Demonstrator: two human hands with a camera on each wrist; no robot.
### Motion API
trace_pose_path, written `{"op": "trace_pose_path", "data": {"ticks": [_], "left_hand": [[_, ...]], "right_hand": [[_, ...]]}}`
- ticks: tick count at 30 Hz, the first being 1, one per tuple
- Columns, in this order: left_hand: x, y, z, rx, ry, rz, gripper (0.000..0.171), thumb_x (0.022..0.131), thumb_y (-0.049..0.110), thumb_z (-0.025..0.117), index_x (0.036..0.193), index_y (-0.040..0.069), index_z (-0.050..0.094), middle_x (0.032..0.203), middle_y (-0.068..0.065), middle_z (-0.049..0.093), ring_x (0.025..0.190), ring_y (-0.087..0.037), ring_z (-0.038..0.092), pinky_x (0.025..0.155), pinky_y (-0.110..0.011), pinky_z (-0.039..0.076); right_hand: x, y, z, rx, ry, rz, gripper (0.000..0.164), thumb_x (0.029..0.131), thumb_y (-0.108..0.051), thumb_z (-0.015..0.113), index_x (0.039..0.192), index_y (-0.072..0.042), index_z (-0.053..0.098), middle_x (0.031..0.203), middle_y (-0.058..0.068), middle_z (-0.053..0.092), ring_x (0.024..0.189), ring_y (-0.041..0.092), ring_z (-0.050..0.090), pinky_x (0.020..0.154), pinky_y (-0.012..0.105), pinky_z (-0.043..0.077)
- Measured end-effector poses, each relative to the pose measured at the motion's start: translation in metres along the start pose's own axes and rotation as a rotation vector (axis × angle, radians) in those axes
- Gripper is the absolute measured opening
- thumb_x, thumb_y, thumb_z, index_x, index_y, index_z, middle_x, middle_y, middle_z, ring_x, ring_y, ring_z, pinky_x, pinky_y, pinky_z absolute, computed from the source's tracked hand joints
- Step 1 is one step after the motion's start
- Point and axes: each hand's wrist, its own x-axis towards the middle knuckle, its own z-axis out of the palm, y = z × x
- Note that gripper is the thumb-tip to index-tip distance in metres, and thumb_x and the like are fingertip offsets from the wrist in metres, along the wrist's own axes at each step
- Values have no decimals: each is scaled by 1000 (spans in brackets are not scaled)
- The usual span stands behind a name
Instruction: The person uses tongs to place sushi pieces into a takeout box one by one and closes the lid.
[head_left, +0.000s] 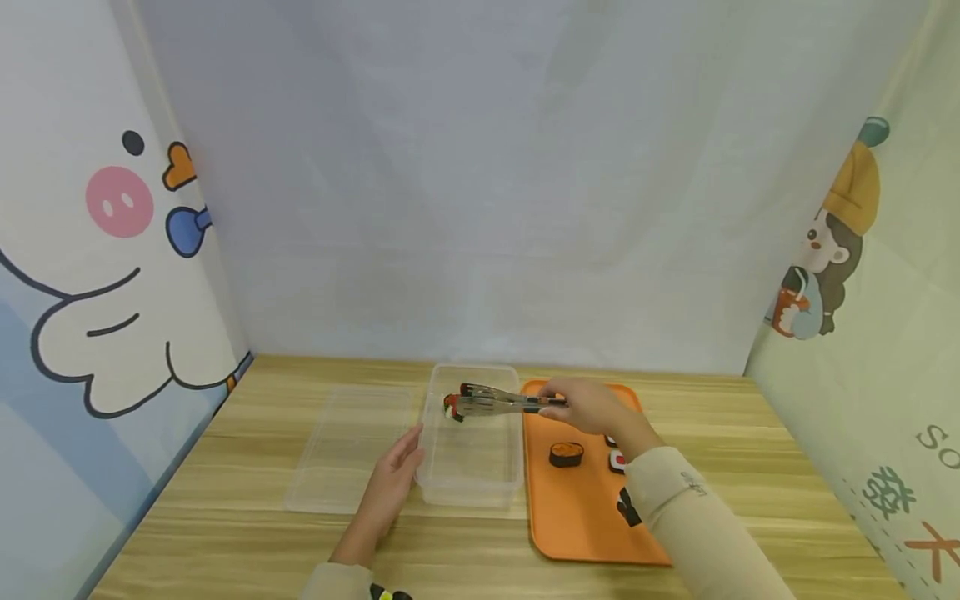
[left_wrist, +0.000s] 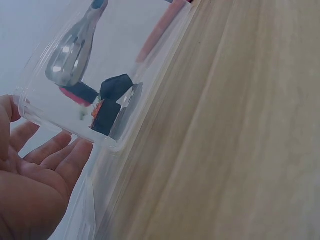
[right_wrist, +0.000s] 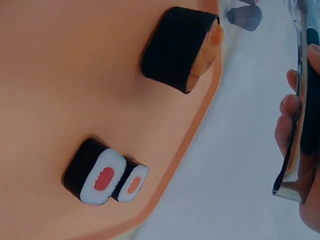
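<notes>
My left hand (head_left: 393, 475) rests with its fingers against the left wall of a clear plastic container (head_left: 472, 467); in the left wrist view, its thumb is at the rim. My right hand (head_left: 585, 406) grips metal tongs (head_left: 495, 403) by their black-trimmed handle, reaching over the container from the right. The head of the tongs is at a red, white and black toy sushi piece (head_left: 453, 407) inside the container. Through the wall, the left wrist view shows dark-wrapped sushi pieces (left_wrist: 116, 87) clustered beside the tongs' head, one of them with orange roe.
An orange tray (head_left: 570, 517) right of the container carries a roe-topped gunkan sushi (head_left: 566, 454), maki rolls (right_wrist: 102, 175) and a black-and-white piece (head_left: 628, 507), partly behind my right sleeve. A clear lid (head_left: 337, 458) lies flat on the wooden table left of the container. Fabric walls enclose the table.
</notes>
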Motion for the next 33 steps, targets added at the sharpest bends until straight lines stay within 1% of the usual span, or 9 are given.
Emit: {"op": "trace_pose_path", "data": {"ticks": [7,10,15,18,19,22,27,30,33], "left_hand": [[0,3,1,-5,7,-6,48,105,15,46,150,3,36,151,-25,32,136,-41,32,106,-53,33],[0,3,1,-7,8,-1,47,105,14,45,149,2,36,151,-25,31,136,-41,32,106,-53,33],[-1,2,0,-10,6,9,47,105,14,45,149,1,36,150,-26,31,137,-42,31,107,-54,31],[-1,2,0,-9,-1,5,47,105,15,45,149,1,35,151,-26,30,137,-42,30,107,-53,31],[-1,2,0,-9,-1,1,48,105,15,45,150,2,35,151,-26,30,137,-41,30,107,-53,31],[-2,3,0,-6,5,-7,48,105,15,45,150,3,35,151,-25,30,137,-41,30,107,-53,31],[-2,3,0,-11,0,-2,48,105,14,45,150,2,34,151,-26,30,137,-41,30,107,-53,31],[-1,3,0,-19,-4,0,48,105,14,45,150,2,34,151,-25,30,137,-41,30,107,-53,31],[-1,3,0,-20,5,-3,48,105,13,45,150,2,35,151,-25,31,137,-41,31,108,-52,31]], "right_hand": [[7,-7,8,-5,10,4,12,96,-28,64,105,-20,66,93,-8,60,70,12,49,62,34,43],[11,-11,9,3,15,3,14,96,-27,64,108,-19,66,94,-8,60,71,12,50,62,34,44],[15,-18,11,3,-2,1,20,97,-30,63,113,-18,64,101,-7,61,79,13,55,67,35,47],[15,-20,11,-3,-9,21,24,97,-31,62,117,-17,64,106,-5,62,86,15,58,71,38,49],[15,-20,11,-4,-8,27,25,97,-31,62,118,-17,63,108,-4,63,88,16,58,73,38,49],[13,-19,9,-4,2,44,28,97,-31,63,121,-16,63,108,-3,63,87,15,58,72,37,49],[7,-16,1,7,-2,50,21,98,-31,62,114,-18,63,97,-6,61,71,14,51,61,34,43],[0,-13,-5,-3,-6,53,23,99,-32,60,117,-18,63,102,-3,62,74,14,52,63,35,44],[-9,-7,-10,-10,9,53,31,98,-32,60,124,-15,61,111,2,63,82,16,57,68,38,48]]}}
